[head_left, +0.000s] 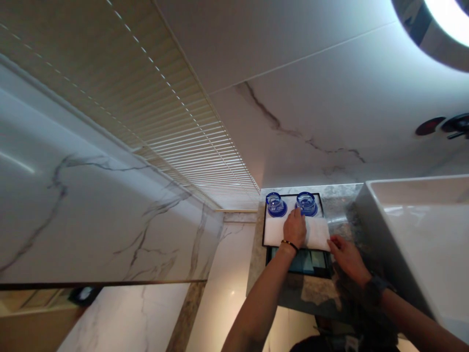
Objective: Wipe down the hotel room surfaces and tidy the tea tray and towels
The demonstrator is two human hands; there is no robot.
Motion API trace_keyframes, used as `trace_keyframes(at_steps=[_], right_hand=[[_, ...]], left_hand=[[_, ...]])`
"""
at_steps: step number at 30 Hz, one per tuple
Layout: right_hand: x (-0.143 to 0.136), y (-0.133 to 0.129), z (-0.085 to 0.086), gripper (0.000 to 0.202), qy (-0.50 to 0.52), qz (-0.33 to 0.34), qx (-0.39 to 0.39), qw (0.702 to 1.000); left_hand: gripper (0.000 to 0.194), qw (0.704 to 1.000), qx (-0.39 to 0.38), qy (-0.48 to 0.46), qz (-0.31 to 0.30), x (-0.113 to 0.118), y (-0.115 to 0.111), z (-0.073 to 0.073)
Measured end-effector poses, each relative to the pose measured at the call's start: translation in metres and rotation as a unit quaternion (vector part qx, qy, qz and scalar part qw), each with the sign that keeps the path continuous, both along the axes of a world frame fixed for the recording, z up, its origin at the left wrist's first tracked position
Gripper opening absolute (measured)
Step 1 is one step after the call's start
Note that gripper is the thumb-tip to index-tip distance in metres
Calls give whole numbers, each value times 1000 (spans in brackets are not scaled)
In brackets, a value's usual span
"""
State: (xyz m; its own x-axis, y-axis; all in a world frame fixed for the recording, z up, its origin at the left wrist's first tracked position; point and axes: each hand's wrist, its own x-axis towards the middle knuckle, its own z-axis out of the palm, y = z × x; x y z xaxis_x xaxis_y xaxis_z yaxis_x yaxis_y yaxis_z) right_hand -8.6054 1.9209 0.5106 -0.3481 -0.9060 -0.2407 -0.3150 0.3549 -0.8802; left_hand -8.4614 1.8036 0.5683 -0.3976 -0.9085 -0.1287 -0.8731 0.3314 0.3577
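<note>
A folded white towel [318,233] lies across the near part of a dark-rimmed tray [264,230] on the stone counter. Behind it on the tray are two blue-tinted glasses, a left glass [277,205] and a right glass [306,203]. My left hand [295,229] rests over the towel, its fingers drawn together close to the right glass's near edge; what the fingertips grip, if anything, is hidden. At the towel's near right corner, my right hand [345,254] pinches the cloth between thumb and fingers.
A white basin [421,234] rises right of the tray. Just in front of the tray is a dark, glassy panel [306,261]. Marble walls, a window blind [205,151], a black wall tap [458,124] and a round lit mirror [417,29] surround the counter [337,195].
</note>
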Motion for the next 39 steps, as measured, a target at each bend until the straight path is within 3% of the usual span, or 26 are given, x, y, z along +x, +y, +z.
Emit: trace_keyframes(at_steps=[4,8,12,15,18,21,24,27,32,34,36,39], right_hand=[[-2,4,5,51,22,-25,-23,999],[4,2,27,55,46,-21,-89,995],[18,-7,45,53,-1,42,-113,993],[30,-11,47,53,-79,86,-62,991],[42,-16,48,61,-181,122,33,975],[53,-26,63,78,-363,150,103,914],[60,-37,88,62,-520,100,55,846],[60,-44,104,42,-508,34,-7,861],[52,-41,96,44,-432,1,-35,901],[49,-38,85,47,-385,-1,-37,922],[45,-35,73,49,-331,-15,-28,943],[38,-30,53,50,-261,-32,-6,965]], left_hand=[[43,999,-2,-38,-27,46,-20,13],[55,995,22,-71,-67,82,-25,14],[35,994,30,-73,-73,101,-13,22],[25,997,31,-20,-63,113,-5,50],[23,991,-22,128,-39,119,4,96],[17,968,-85,231,-53,118,21,139],[15,960,-94,239,-116,121,42,155],[18,961,-141,185,-147,135,55,135],[21,951,-281,90,-95,164,42,68],[22,959,-269,33,-86,169,33,43],[26,973,-211,-20,-87,171,29,25],[36,990,-126,-29,-53,164,37,9]])
